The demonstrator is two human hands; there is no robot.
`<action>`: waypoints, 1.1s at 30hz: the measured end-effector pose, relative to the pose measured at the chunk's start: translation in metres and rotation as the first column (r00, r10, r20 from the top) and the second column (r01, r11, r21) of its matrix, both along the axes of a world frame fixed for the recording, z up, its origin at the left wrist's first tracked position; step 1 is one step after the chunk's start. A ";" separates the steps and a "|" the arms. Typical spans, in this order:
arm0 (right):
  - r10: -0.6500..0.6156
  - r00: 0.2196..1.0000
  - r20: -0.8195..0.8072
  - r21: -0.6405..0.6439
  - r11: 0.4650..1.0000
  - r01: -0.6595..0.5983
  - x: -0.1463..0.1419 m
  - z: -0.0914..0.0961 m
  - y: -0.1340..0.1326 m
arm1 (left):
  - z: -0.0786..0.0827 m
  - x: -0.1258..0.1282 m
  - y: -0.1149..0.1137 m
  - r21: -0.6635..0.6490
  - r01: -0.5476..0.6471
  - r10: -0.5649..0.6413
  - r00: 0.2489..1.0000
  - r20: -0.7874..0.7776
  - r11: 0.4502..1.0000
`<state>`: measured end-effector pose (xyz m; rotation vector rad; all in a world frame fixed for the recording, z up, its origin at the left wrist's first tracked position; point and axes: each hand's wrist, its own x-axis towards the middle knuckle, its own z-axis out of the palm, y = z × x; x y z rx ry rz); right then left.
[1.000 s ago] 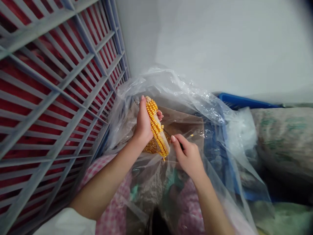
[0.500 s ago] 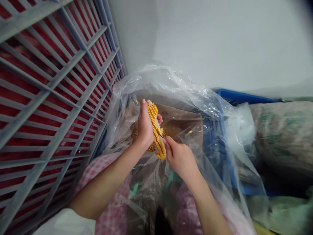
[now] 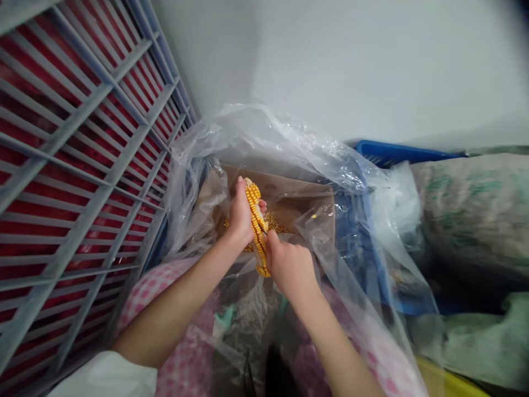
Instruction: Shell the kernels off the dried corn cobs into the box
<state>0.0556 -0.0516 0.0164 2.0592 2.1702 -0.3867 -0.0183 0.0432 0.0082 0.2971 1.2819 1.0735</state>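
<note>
My left hand (image 3: 240, 214) grips a yellow corn cob (image 3: 255, 214) upright over a brown cardboard box (image 3: 306, 194) lined with clear plastic. My right hand (image 3: 288, 265) is closed around a thin dark tool, whose tip (image 3: 263, 229) presses into the kernel rows at the cob's middle. Loose kernels (image 3: 276, 223) lie in the box behind the cob. The cob's lower end shows below my right thumb.
A grey slatted crate wall (image 3: 82, 143) with red contents fills the left. A blue crate (image 3: 392, 154) stands behind the box, sacks (image 3: 471, 215) lie at the right, and a clear plastic sheet (image 3: 351, 220) drapes over everything. Pink checked cloth (image 3: 182, 342) covers my lap.
My right hand has moved left and up against the cob, bringing the tool tip into the kernel rows. The cob has dropped slightly lower in the frame.
</note>
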 end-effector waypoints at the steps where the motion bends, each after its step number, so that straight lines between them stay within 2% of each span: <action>1: 0.006 1.000 -0.005 -0.005 1.000 -0.006 0.001 0.000 0.000 | 0.000 -0.001 0.000 -0.023 0.028 -0.028 1.000 0.014 0.999; 7: 0.064 0.996 -0.061 0.029 0.998 -0.063 0.013 0.001 -0.005 | 0.000 -0.008 -0.001 -0.085 0.191 -0.176 0.972 0.156 0.978; 13: 0.180 0.972 -0.153 0.125 0.979 -0.161 0.030 -0.003 0.000 | 0.010 -0.012 0.001 -0.123 0.330 -0.296 0.925 0.237 0.936; 15: 0.202 0.964 -0.175 0.147 0.973 -0.178 0.036 -0.002 0.002 | 0.013 -0.011 0.001 -0.121 0.353 -0.317 0.916 0.244 0.928; 17: 0.200 0.961 -0.189 0.147 0.974 -0.174 0.042 0.000 0.002 | 0.013 -0.011 0.001 -0.093 0.319 -0.293 0.930 0.222 0.943; 19: 0.150 0.962 -0.229 0.152 0.981 -0.117 0.047 0.003 0.002 | 0.013 -0.012 0.002 -0.040 0.228 -0.218 0.961 0.172 0.973; 21: 0.022 0.931 -0.363 0.193 0.980 0.052 0.049 0.006 0.003 | 0.014 -0.013 0.004 0.028 0.113 -0.116 0.986 0.120 0.993; 22: -0.060 0.883 -0.466 0.212 0.961 0.177 0.048 0.007 0.004 | 0.014 -0.014 0.005 0.059 0.064 -0.070 0.992 0.106 0.996; 24: -0.193 0.725 -0.661 0.191 0.891 0.412 0.041 0.007 0.007 | 0.016 -0.015 0.005 0.090 0.001 -0.011 0.993 0.114 0.996; 26: -0.267 0.598 -0.756 0.120 0.841 0.527 0.029 0.004 0.013 | 0.017 -0.013 0.004 0.072 -0.017 0.005 0.988 0.156 0.997; 27: -0.286 0.576 -0.766 0.086 0.842 0.532 0.022 0.002 0.016 | 0.017 -0.012 0.002 0.051 -0.019 0.010 0.984 0.181 0.998; 30: -0.284 0.582 -0.762 0.023 0.887 0.462 0.007 -0.006 0.023 | 0.016 -0.010 -0.002 -0.007 -0.007 0.009 0.960 0.279 1.000; 33: -0.253 0.566 -0.784 -0.037 0.930 0.365 0.001 -0.008 0.027 | 0.017 -0.010 -0.004 -0.049 0.073 -0.049 0.924 0.380 0.996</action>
